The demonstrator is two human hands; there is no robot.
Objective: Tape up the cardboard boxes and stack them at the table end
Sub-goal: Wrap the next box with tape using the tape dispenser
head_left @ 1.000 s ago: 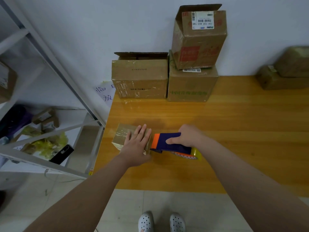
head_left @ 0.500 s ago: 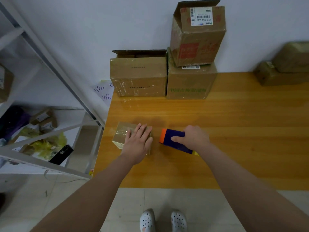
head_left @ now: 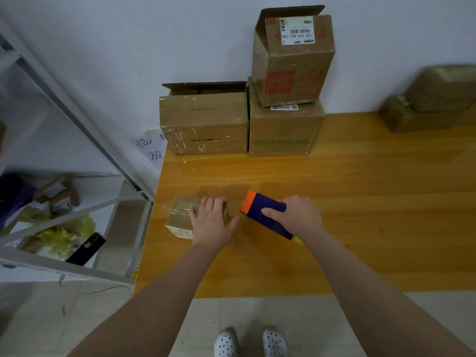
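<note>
The wooden bench (head_left: 360, 202) carries stacked boxes (head_left: 286, 127) at its far end by the wall. Near the front left corner sits a small box (head_left: 180, 217) under the left hand (head_left: 211, 225), whose fingers (head_left: 213, 204) lie together, bent over its far edge. Just beside it, the right hand (head_left: 298, 217) grips a blue-and-orange tape dispenser (head_left: 260, 210), fingers wrapped around it.

Four cardboard boxes (head_left: 180, 217) (head_left: 206, 122) (head_left: 283, 130) (head_left: 293, 63), two wrapped parcels (head_left: 440, 88) (head_left: 412, 119), one tape dispenser (head_left: 257, 204), two hands (head_left: 211, 225) (head_left: 296, 215).
</note>
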